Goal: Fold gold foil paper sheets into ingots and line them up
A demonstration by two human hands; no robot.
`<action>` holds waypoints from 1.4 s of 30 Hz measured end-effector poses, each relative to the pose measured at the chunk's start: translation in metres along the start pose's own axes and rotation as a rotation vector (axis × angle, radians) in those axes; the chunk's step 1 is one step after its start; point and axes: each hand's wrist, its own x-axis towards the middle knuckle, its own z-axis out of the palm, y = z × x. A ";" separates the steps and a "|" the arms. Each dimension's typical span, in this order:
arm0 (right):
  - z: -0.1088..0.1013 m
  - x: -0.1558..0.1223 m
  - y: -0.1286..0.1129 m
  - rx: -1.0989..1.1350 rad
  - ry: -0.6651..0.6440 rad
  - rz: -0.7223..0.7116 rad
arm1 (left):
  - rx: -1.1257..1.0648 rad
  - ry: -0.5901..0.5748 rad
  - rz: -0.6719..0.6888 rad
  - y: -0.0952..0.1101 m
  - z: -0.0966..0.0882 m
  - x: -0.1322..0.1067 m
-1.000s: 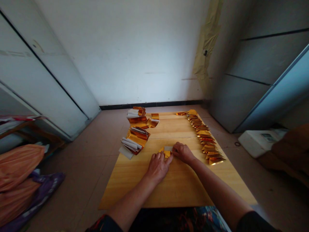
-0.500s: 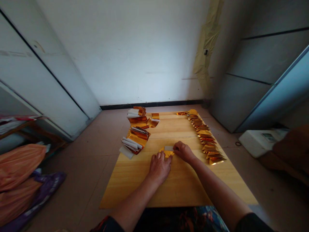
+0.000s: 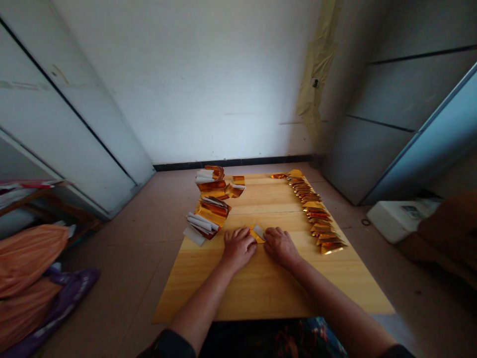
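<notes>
A small sheet of gold foil paper (image 3: 255, 233) with a pale grey back lies partly folded on the wooden table (image 3: 268, 293). My left hand (image 3: 238, 248) holds its left side down, fingers bent over it. At the right edge, my right hand (image 3: 281, 246) grips the paper with curled fingers; its fingertips are partly hidden. To the left are stacks of gold foil sheets (image 3: 214, 211), some with grey backs showing. Along the table's right side runs a row of folded gold pieces (image 3: 316, 209).
A white wall (image 3: 223, 89) with a dark skirting stands behind the table. Grey cabinets (image 3: 391, 99) flank the right, and a white box (image 3: 395, 219) sits on the floor there. Orange and purple bags (image 3: 33, 268) lie at the left.
My left hand has shifted slightly left and up. My right hand has come down along the paper's right side. A grey-backed part of the paper now lies at a slant.
</notes>
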 end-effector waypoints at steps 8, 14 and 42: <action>-0.004 -0.013 -0.006 0.063 -0.070 -0.057 | -0.169 -0.020 -0.076 -0.007 0.005 0.014; 0.004 -0.006 0.033 0.175 0.017 -0.182 | -0.200 -0.113 -0.067 -0.010 0.001 0.015; 0.027 0.009 0.041 0.360 0.174 -0.288 | -0.211 -0.100 -0.054 -0.012 0.004 0.013</action>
